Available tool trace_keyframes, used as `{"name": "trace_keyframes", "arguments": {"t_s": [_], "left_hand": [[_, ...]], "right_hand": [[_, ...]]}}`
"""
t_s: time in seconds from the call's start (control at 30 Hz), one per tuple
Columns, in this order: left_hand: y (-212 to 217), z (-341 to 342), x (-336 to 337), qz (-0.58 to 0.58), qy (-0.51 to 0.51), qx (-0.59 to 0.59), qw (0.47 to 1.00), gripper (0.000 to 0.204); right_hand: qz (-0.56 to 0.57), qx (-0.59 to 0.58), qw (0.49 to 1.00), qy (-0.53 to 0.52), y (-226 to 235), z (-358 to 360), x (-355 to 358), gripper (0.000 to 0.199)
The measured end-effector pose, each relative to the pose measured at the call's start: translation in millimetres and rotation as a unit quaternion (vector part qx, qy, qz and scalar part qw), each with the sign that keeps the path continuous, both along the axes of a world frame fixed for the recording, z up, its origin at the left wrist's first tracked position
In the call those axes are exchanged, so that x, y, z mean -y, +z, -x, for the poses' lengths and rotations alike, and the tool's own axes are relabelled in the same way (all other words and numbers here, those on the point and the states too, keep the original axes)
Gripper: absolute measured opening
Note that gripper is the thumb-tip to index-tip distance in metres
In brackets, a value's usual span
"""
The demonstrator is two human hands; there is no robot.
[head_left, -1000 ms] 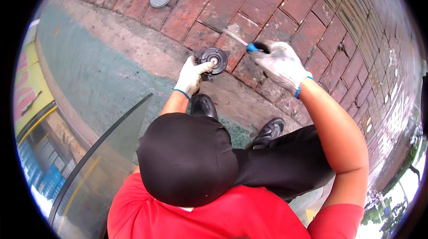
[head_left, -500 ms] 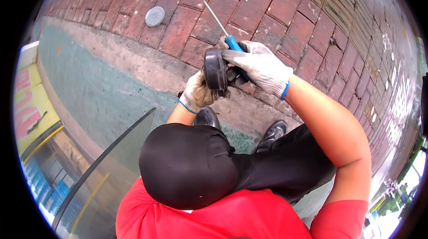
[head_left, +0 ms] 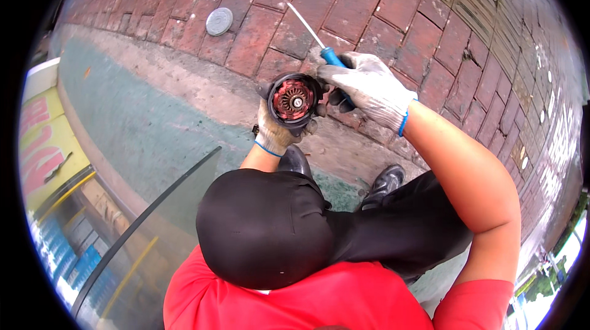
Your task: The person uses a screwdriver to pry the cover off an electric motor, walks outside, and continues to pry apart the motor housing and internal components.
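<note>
My left hand (head_left: 272, 132), in a dirty white work glove, is closed round a round black motor part (head_left: 295, 100) from below. Its open end faces up, showing a red and copper-coloured ring with radial slots and a small metal centre. To the right, my gloved right hand (head_left: 373, 89) grips a screwdriver (head_left: 332, 57) by its blue handle. The pale metal shaft points away to the upper left, clear of the motor part. My right fingertips are beside the part's right rim; whether they touch it I cannot tell.
Red paving bricks (head_left: 356, 7) lie beyond a concrete kerb strip (head_left: 175, 87) and green-painted ground (head_left: 123, 105). On the bricks rests a round grey disc (head_left: 219, 21). A glass panel edge (head_left: 147, 210) rises at the left. My black shoes (head_left: 384, 185) stand below my hands.
The motor part has turned in my left hand from side-on to open end up. My right hand with the screwdriver has shifted slightly right and nearer. The whole view moved a little.
</note>
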State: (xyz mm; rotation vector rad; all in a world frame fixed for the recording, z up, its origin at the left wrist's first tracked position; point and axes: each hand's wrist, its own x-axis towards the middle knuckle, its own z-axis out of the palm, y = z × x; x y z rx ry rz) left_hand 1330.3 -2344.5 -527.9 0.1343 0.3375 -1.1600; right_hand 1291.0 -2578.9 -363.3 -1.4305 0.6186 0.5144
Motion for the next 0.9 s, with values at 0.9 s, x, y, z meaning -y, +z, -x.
{"name": "trace_keyframes", "arguments": {"t_s": [0.9], "left_hand": [[2.5, 1.1, 10.2, -0.014, -0.006, 0.005, 1.000, 0.117]], "right_hand": [[0.075, -0.043, 0.995, 0.042, -29.8, 3.8, 5.8, 0.037]]}}
